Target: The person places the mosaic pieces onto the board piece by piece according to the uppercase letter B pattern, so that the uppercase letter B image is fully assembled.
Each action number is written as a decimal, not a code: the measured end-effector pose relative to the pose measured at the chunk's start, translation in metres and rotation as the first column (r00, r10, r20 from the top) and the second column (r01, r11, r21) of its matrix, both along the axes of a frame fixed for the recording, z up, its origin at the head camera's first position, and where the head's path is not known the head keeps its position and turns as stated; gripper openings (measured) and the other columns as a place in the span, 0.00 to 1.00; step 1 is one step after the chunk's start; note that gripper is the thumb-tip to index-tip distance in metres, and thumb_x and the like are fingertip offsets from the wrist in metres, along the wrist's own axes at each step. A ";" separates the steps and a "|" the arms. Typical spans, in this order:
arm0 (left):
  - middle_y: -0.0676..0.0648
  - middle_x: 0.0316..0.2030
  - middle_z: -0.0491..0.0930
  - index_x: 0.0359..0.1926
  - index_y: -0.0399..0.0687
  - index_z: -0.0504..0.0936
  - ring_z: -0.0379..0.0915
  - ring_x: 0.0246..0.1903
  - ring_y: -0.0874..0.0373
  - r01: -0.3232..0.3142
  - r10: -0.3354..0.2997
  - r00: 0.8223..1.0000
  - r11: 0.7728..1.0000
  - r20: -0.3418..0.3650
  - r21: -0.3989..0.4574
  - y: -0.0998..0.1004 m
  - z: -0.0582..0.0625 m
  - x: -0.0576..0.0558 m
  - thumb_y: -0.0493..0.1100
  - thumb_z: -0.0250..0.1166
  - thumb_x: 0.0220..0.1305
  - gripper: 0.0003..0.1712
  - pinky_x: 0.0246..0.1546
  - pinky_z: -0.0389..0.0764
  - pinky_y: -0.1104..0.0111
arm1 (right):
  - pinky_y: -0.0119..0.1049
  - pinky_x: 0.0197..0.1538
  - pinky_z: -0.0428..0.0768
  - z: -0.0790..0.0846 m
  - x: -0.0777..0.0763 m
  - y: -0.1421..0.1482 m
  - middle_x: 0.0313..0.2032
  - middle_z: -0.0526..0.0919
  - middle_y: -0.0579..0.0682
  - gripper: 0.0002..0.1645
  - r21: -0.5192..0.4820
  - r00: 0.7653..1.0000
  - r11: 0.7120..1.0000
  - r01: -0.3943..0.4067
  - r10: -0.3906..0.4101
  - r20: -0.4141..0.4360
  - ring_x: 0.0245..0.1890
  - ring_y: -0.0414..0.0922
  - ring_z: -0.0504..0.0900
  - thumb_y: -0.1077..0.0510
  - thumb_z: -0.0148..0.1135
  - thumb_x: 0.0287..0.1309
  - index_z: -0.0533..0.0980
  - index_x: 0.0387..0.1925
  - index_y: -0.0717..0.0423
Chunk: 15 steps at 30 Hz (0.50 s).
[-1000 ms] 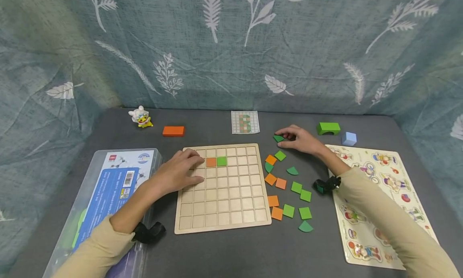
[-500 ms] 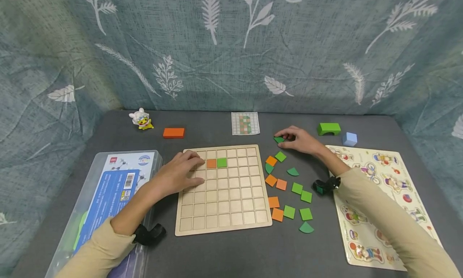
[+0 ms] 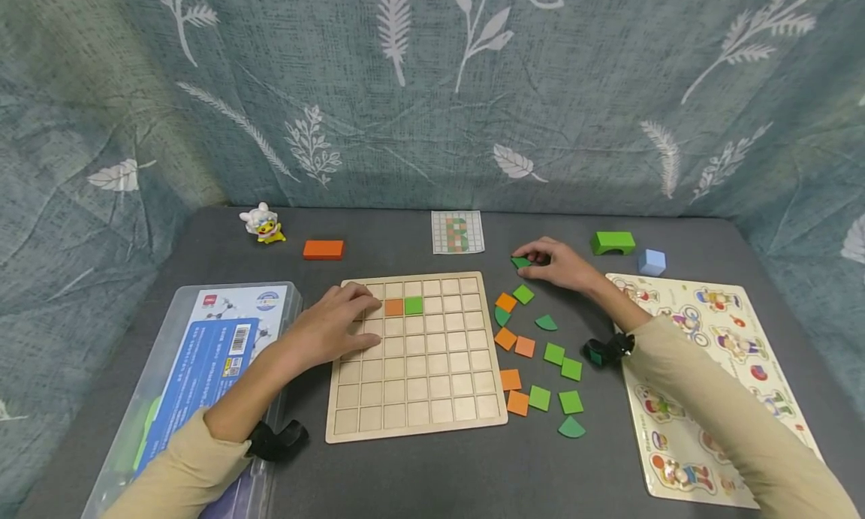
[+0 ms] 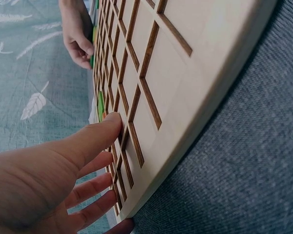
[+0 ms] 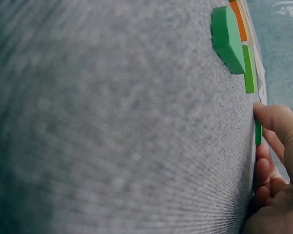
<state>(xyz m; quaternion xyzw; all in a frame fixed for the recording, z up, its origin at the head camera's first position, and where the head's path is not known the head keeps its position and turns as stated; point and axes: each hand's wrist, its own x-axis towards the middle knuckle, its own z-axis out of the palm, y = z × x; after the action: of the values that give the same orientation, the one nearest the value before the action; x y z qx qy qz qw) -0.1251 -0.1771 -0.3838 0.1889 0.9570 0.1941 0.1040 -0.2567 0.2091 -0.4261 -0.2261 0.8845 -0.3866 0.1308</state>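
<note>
- Grid board (image 3: 429,387): the landmark; it seems best left square and still.
- Left hand (image 3: 327,324): over the board's left edge, thumb and fingers spread, gripping nothing; light pressure should steady it.
- Right hand (image 3: 557,264): beyond the board's far right corner, thumb and forefinger pinching one piece; a gentle hold should do.
- Printed card (image 3: 458,232): behind the board's far edge, worth checking (its pattern is small from here).
- Dark green piece (image 3: 519,262): between those fingertips, just off that corner; gripping opposite edges should stop it twisting.
- Orange tile (image 3: 393,308) and green tile (image 3: 414,306): side by side in the board's second-farthest row; avoid nudging them.
</note>
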 end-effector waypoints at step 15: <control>0.43 0.57 0.72 0.59 0.45 0.77 0.67 0.53 0.47 0.001 -0.001 1.000 1.000 0.003 -0.005 -0.001 0.002 0.000 0.50 0.70 0.58 0.29 0.50 0.75 0.50 | 0.32 0.33 0.71 0.024 0.022 -0.052 0.34 0.76 0.53 0.15 -0.032 0.999 0.999 -0.038 0.037 -0.015 0.29 0.43 0.71 0.60 0.66 0.58 0.78 0.46 0.63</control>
<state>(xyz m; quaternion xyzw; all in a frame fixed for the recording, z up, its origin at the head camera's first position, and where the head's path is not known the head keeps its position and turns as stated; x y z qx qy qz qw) -0.1250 -0.1777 -0.3814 0.1887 0.9572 0.1922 0.1061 -0.2344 0.1570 -0.4021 -0.2475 0.8747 -0.3966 0.1279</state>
